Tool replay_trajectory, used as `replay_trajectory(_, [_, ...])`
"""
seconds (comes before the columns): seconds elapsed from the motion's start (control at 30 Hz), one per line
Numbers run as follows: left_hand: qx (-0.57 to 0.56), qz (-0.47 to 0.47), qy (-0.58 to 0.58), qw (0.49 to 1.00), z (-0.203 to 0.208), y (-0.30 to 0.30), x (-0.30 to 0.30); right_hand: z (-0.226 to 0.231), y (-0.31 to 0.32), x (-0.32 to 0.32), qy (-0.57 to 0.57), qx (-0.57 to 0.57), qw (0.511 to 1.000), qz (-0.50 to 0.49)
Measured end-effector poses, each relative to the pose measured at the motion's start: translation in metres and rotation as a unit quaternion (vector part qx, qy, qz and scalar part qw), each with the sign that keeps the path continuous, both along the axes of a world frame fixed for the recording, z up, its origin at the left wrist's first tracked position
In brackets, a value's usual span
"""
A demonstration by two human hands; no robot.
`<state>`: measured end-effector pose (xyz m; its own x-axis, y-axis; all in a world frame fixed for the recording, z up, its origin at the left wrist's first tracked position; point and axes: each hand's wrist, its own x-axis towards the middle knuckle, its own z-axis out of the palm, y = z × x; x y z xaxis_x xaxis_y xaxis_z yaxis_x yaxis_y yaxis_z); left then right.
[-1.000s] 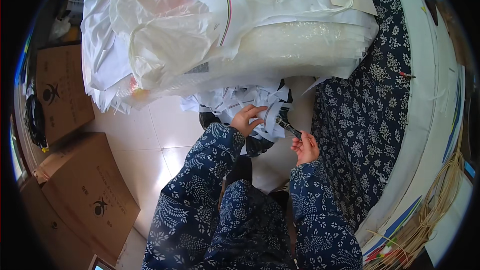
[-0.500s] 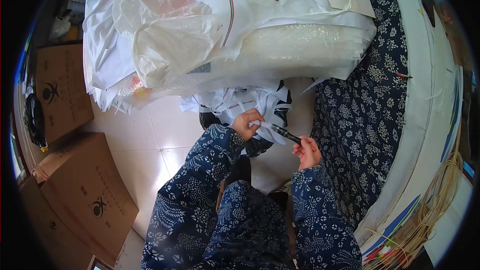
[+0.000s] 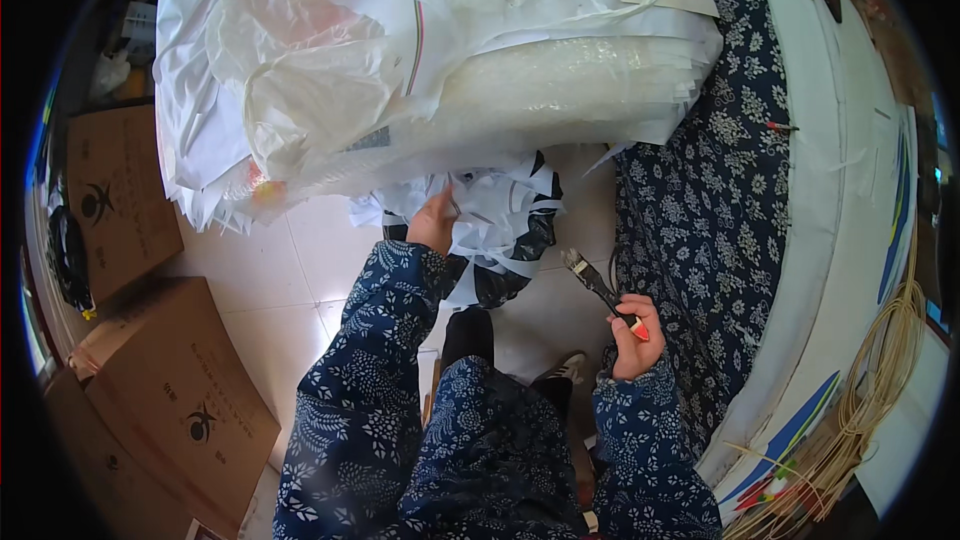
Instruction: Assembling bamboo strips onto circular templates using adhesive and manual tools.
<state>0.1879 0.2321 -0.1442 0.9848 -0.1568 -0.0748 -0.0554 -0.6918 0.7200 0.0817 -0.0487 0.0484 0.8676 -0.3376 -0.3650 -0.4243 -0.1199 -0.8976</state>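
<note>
My right hand (image 3: 638, 338) is closed around the black handle of a flat brush (image 3: 598, 285). Its pale bristles point up and left, and the handle's red and cream end shows by my fingers. Ahead, my left hand (image 3: 432, 224) reaches into a heap of white paper strips (image 3: 485, 202) lying in a black plastic bag (image 3: 503, 285). The fingers of that hand are drawn together at the strips; what they hold, if anything, blends with the white paper.
A large pile of white sheets (image 3: 570, 70) and clear plastic overhangs the bag. Brown cardboard boxes (image 3: 190, 400) stand at left. Dark blue floral cloth (image 3: 700, 240) hangs at right, beyond it a bundle of thin cane strips (image 3: 880, 370).
The brush has come away from the white paper strip at its bristles and moved right and down. My left hand has moved left and forward into the paper heap.
</note>
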Motion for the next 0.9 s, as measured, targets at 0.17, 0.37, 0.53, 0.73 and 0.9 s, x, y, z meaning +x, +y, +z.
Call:
replay_trajectory(0.17, [0.183,0.022,0.218,0.958,0.090,-0.036,0.013,0.037,-0.016,-0.008,-0.035,-0.083,0.995,0.031])
replay_trajectory(0.37, [-0.048,0.052,-0.009,0.997,0.205,-0.075,-0.016,0.087,-0.009,-0.005,-0.144,-0.226,0.955,0.127])
replay_trajectory(0.53, [-0.126,-0.012,-0.013,0.992,0.278,-0.112,-0.037,0.114,-0.006,-0.015,-0.178,-0.243,0.947,0.113])
replay_trajectory(0.73, [-0.203,0.017,0.057,0.977,0.295,-0.139,-0.050,0.129,-0.010,-0.026,-0.226,-0.249,0.935,0.108])
replay_trajectory(0.9, [-0.206,-0.005,0.051,0.977,0.292,-0.139,-0.050,0.131,-0.009,-0.028,-0.227,-0.251,0.934,0.114])
